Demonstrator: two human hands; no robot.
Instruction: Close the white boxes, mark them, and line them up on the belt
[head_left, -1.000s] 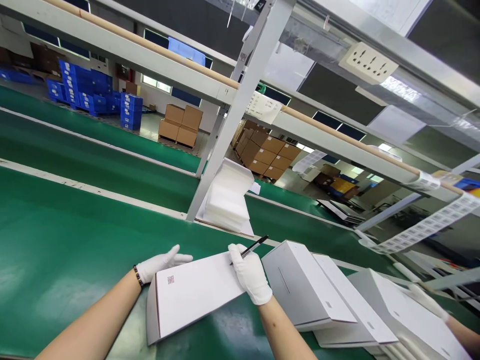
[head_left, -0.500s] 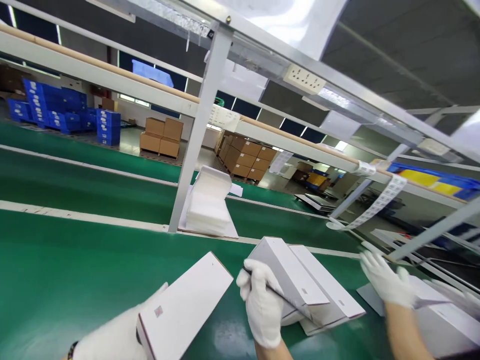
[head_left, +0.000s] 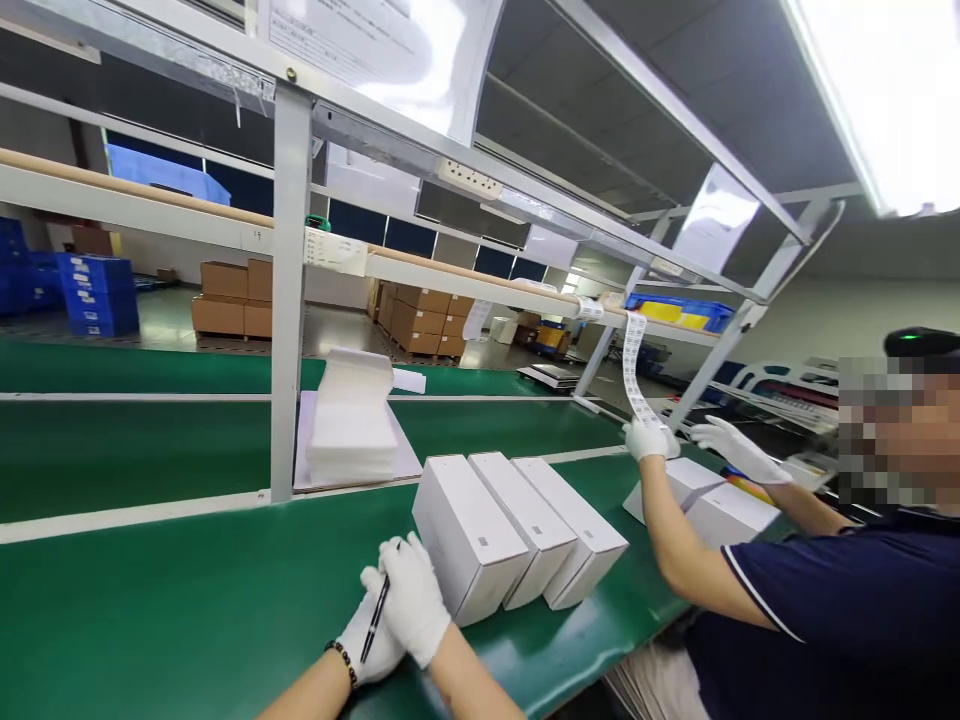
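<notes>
My two gloved hands meet low in the middle, above the green belt [head_left: 187, 600]. My right hand [head_left: 414, 600] is closed around a black pen [head_left: 375, 620] that slants down across my left hand [head_left: 369, 648]. My left hand lies under and against the right one, its fingers mostly covered; a dark bead bracelet is on its wrist. Just right of my hands three white boxes lean side by side in a row: the nearest box [head_left: 469, 535], a middle box [head_left: 525, 522] and a far box [head_left: 579, 528]. Neither hand touches them.
A co-worker in a dark shirt [head_left: 825, 610] sits at right; one gloved hand [head_left: 649, 440] pinches a hanging label strip [head_left: 634, 365], the other [head_left: 731, 448] hovers over more white boxes [head_left: 720, 505]. A grey frame post [head_left: 289, 300] and a white foam stack [head_left: 352, 420] stand beyond the belt.
The view has swung right and levelled. The white box my left hand held is out of my hands; three boxes now lean in the row. My hands have come together around the pen.
</notes>
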